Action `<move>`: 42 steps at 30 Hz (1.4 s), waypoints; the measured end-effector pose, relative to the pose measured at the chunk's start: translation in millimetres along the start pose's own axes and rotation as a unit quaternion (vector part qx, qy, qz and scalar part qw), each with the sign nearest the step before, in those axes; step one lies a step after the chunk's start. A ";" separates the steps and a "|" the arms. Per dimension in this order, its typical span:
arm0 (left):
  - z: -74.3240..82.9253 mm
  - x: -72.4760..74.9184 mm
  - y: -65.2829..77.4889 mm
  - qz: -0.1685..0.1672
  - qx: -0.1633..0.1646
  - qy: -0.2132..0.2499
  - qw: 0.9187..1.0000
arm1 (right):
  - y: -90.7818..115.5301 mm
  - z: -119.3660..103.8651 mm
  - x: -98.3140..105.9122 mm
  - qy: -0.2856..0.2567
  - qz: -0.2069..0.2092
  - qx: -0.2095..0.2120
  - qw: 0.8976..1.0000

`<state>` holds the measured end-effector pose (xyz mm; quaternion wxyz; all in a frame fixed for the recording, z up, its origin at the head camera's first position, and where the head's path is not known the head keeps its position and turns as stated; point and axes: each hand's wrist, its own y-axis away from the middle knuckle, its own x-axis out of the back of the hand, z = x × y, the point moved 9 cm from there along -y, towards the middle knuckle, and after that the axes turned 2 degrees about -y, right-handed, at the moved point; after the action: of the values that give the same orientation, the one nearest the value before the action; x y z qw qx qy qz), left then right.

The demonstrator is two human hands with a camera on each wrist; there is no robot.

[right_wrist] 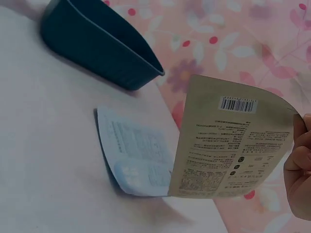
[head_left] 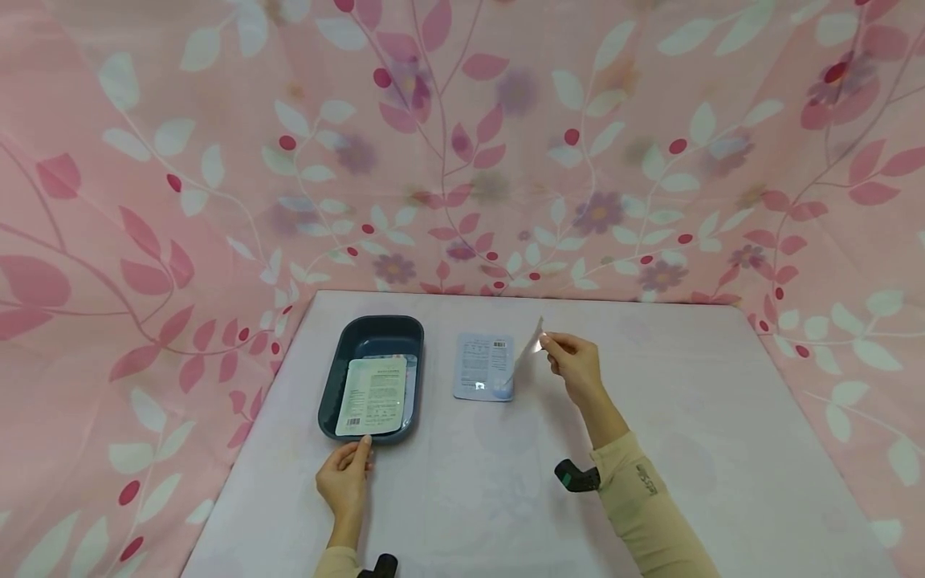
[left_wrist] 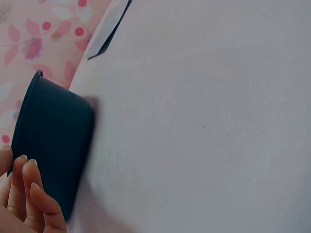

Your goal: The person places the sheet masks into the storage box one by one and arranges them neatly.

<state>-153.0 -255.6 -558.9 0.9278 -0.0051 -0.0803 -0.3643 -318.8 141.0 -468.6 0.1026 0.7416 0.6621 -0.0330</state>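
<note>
The right hand [head_left: 576, 369] is pinching the beige packet [right_wrist: 226, 145] at its edge, which is slanting down-left from those fingers toward the blue packet [head_left: 480, 368], while the left hand [head_left: 343, 482] is pinching the tray [head_left: 379, 343], whose long axis is running away from its fingers.

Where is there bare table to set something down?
Bare: the table right of the right hand, and the stretch between the forearms, nearer than the blue packet. Crowded: the dark tray, holding overlapping packets, and right of the blue packet, where that hand holds another packet.
</note>
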 end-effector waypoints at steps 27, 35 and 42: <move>-0.9 -6.1 -2.5 -0.008 0.005 0.000 1.000 | 15.3 -8.4 -162.4 -0.030 -0.144 0.031 0.989; -3.3 -3.5 -2.2 -0.002 0.010 -0.003 1.000 | 27.1 -3.7 -201.0 -0.009 -0.179 0.042 0.983; -2.8 -0.3 0.2 -0.002 0.015 0.012 1.000 | 46.5 -12.3 -225.4 -0.008 -0.211 0.032 0.977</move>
<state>-152.7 -255.4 -561.6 0.9279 0.0129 -0.0747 -0.3652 -301.2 -81.2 -409.9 0.0746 0.5879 0.8014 -0.0809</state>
